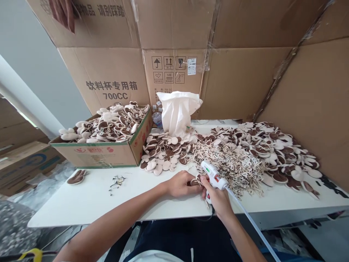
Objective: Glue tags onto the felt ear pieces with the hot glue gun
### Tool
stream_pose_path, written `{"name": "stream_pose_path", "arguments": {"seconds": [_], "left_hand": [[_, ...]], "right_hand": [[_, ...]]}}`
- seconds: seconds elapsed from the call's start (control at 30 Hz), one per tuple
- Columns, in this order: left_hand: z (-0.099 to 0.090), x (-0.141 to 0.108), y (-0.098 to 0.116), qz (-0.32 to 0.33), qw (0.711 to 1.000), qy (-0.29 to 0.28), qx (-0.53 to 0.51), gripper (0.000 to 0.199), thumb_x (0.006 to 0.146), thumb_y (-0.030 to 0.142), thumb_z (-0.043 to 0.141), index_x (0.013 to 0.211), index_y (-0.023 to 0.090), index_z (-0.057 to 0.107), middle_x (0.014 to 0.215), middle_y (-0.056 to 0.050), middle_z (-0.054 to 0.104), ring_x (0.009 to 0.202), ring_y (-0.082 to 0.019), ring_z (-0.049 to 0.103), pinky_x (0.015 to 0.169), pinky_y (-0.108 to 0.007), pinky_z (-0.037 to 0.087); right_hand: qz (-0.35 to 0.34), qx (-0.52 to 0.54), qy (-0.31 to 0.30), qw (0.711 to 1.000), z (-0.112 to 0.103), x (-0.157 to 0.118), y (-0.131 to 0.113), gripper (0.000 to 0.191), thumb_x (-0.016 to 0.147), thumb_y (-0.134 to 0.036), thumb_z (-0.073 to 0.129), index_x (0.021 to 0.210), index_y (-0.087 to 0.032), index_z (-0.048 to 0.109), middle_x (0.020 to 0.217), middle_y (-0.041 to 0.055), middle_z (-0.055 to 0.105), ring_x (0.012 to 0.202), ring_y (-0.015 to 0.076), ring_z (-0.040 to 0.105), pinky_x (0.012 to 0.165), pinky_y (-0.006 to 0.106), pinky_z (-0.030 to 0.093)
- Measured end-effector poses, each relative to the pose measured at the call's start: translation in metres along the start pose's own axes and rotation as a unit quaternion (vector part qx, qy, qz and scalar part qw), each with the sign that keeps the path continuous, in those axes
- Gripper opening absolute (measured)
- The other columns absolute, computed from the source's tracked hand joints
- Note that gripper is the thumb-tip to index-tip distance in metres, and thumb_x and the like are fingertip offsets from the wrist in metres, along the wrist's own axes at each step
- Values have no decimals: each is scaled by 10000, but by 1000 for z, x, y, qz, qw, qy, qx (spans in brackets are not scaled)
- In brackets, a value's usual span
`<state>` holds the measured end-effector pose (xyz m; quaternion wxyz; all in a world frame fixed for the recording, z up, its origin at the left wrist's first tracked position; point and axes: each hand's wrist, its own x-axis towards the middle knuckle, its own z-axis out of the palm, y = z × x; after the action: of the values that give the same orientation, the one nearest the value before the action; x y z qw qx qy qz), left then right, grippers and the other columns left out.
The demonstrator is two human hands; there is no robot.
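Observation:
My left hand [178, 185] is closed on a small brown felt piece [194, 181] with a light cord loop on it. In my right hand [219, 200] is a white hot glue gun [211, 171], with a long glue stick [249, 220] trailing from its back end. The two hands meet over the front of the white table, and my right fingertips touch the cord at the felt piece. Beyond the glue gun lies a heap of cord loops with small tags [231, 163]. Part of the felt piece is hidden by my fingers.
A cardboard box [109, 156] full of brown and white felt pieces stands at the left. More felt pieces lie in piles at the middle [166, 156] and right [280, 153]. A white plastic bag [178, 112] stands behind. One finished-looking piece [76, 177] and dark scraps [117, 182] lie left.

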<state>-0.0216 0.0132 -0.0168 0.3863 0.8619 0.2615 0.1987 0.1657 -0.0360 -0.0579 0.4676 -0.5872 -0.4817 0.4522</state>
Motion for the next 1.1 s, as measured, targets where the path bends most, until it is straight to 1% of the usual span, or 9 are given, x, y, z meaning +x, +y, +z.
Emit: {"name": "stream_pose_path", "arguments": {"seconds": [0.27, 0.37, 0.47, 0.6, 0.67, 0.73, 0.83, 0.97, 1.1], "left_hand": [[0, 2, -15, -7, 999, -26, -31, 425, 1028, 425, 571, 774, 119, 721, 679, -14, 676, 612, -98, 567, 616, -196, 402], [2, 2, -12, -3, 1000, -10, -7, 435, 1023, 440, 575, 773, 120, 731, 657, -9, 658, 586, -88, 532, 606, -196, 389], [3, 1, -6, -2, 1000, 15, 21, 407, 982, 471, 630, 806, 127, 757, 634, 7, 622, 558, -79, 471, 567, -203, 350], [3, 0, 0, -14, 999, 29, 28, 403, 877, 515, 755, 788, 122, 758, 600, 22, 575, 542, -81, 444, 539, -214, 320], [2, 0, 1, -5, 1000, 14, 18, 369, 924, 489, 710, 842, 135, 779, 631, 19, 603, 554, -80, 446, 560, -212, 333], [1, -1, 0, 12, 1000, -1, 6, 356, 1001, 435, 615, 871, 151, 785, 668, 15, 634, 564, -75, 434, 587, -206, 346], [0, 0, -8, 14, 1000, -2, -6, 402, 1022, 413, 581, 784, 129, 737, 638, 14, 613, 555, -72, 423, 577, -201, 343], [0, 1, -15, 1, 1000, -21, -18, 445, 1022, 443, 580, 747, 115, 700, 634, -3, 626, 569, -85, 491, 576, -200, 362], [2, 1, -9, 1, 1000, 5, 18, 481, 1021, 480, 568, 736, 120, 711, 611, 8, 594, 554, -78, 444, 575, -205, 347]], "right_hand": [[6, -1, -20, 1000, -1, 0, 1, 530, 859, -721, 633, 951, -205, 709, 472, -30, 606, 460, 161, 583, 460, 234, 420], [7, 1, -24, 1000, -2, 0, 0, 530, 868, -716, 627, 960, -202, 722, 487, -22, 617, 461, 167, 592, 461, 242, 434], [10, 2, 3, 1000, -2, 0, -1, 539, 837, -732, 642, 911, -206, 734, 500, -11, 625, 474, 192, 624, 458, 262, 456], [-5, -18, 25, 1000, -4, 0, -2, 496, 806, -708, 693, 906, -225, 744, 645, 18, 710, 614, 226, 697, 497, 267, 489], [5, -21, 19, 1000, -3, -1, -2, 479, 828, -695, 681, 917, -228, 740, 625, 10, 701, 598, 211, 680, 501, 259, 484], [21, -12, 7, 1000, -2, -1, -2, 482, 860, -692, 646, 930, -223, 728, 531, -15, 645, 506, 180, 616, 479, 249, 460], [27, 5, -16, 1000, 0, -2, -1, 486, 876, -691, 628, 950, -217, 702, 469, -38, 592, 432, 152, 536, 446, 236, 423], [27, -1, -34, 999, -1, 0, 0, 466, 890, -675, 630, 965, -219, 682, 497, -35, 616, 458, 146, 543, 467, 225, 424], [29, 2, -18, 999, -3, 1, 0, 474, 893, -670, 625, 970, -209, 701, 487, -30, 612, 466, 159, 566, 477, 238, 427]]}}
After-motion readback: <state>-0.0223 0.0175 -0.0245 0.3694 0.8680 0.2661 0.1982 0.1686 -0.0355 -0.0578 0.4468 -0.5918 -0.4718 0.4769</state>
